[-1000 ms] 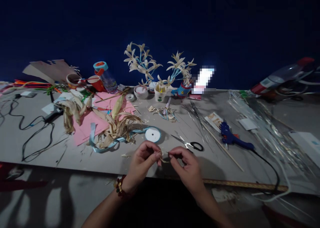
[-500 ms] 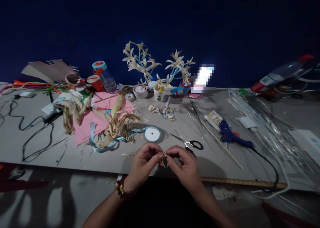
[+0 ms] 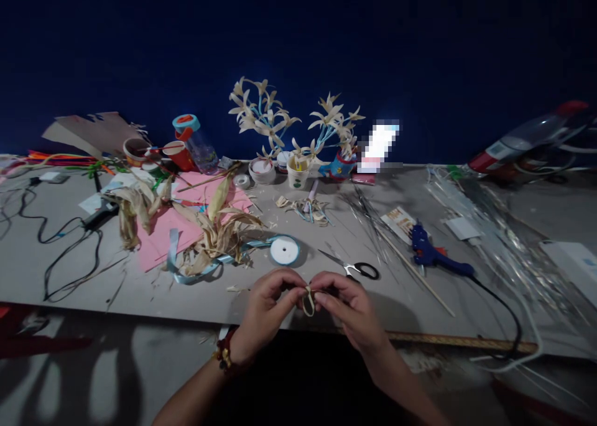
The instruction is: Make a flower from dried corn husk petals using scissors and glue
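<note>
Near the table's front edge, my left hand (image 3: 270, 308) pinches one side of a small pale looped strip (image 3: 308, 301). Thumb and fingers of my right hand (image 3: 349, 308) close on its other side. The loop hangs between the fingertips, and its top is partly hidden by them. Just beyond my hands lie a ribbon spool (image 3: 284, 250) with light blue ribbon and black-handled scissors (image 3: 361, 269). A heap of dried husks (image 3: 214, 242) is to the left of the spool.
Husk flowers (image 3: 265, 118) stand at the back near a white cup (image 3: 297, 172). Pink sheets (image 3: 163, 233) lie left. At right are a blue glue gun (image 3: 433, 255) with a cord, a thin stick (image 3: 420, 277), plastic-wrapped strands (image 3: 504, 233) and a tilted bottle (image 3: 522, 140).
My fingertips have shifted slightly, and the strip's loop now hangs more open and visible between them. My right hand has moved a little to the right.
</note>
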Demonstrator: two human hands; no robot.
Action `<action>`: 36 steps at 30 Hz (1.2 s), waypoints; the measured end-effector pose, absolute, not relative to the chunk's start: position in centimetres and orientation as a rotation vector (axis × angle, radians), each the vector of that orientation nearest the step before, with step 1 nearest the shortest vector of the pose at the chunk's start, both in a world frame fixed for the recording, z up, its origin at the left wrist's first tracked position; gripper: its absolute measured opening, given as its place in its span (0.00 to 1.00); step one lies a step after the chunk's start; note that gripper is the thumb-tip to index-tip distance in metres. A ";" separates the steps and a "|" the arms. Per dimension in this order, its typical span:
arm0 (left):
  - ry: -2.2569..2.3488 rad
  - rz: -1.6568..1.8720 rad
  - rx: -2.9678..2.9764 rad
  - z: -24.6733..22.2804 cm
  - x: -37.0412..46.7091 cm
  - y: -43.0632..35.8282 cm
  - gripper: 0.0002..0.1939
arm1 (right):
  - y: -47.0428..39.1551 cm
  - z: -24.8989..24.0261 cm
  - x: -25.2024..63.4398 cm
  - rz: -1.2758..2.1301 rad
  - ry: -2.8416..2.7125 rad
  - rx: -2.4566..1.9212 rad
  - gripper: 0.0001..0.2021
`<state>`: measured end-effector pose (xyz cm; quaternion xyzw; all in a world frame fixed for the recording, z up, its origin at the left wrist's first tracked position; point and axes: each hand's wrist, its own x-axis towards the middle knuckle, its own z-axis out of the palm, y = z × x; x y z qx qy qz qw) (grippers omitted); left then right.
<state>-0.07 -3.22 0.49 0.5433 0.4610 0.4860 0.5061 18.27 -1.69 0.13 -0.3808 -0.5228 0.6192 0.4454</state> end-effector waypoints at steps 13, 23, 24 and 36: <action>1.069 1.091 0.997 0.4 0.3 -2.9 0.12 | -1.2 2.3 18.6 0.539 -2.075 -0.899 0.11; 0.905 1.014 0.765 0.4 -0.3 -2.7 0.12 | -1.1 2.2 18.6 0.474 -2.125 -0.914 0.09; 0.906 1.008 0.766 0.4 -0.3 -2.7 0.12 | -1.0 2.3 18.7 0.461 -2.160 -0.912 0.09; 0.948 1.020 0.774 0.1 -0.3 -2.7 0.14 | -0.3 2.7 19.3 0.789 -2.036 -0.927 0.04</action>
